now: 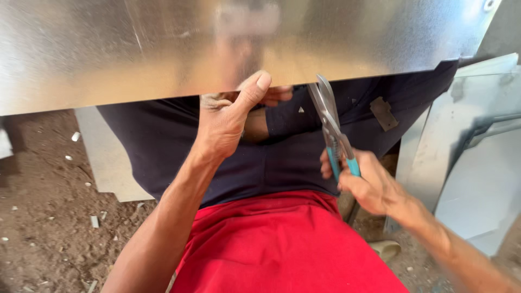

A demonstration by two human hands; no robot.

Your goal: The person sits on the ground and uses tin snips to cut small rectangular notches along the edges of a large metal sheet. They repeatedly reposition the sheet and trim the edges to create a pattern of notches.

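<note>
A large shiny metal sheet (163, 49) fills the top of the head view, its near edge running across above my lap. My left hand (228, 116) grips that edge from below, thumb pressed up against the sheet. My right hand (366, 184) is closed on the teal handles of metal snips (331, 122), whose blades point up and meet the sheet's edge to the right of my left hand. My legs, in dark cloth and red cloth, lie beneath.
More metal sheets (477, 163) lean at the right, and a pale one (108, 157) lies on the ground at the left. Small metal offcuts (95, 221) are scattered over the brown dirt floor. A small grey metal piece (383, 113) rests on the dark cloth.
</note>
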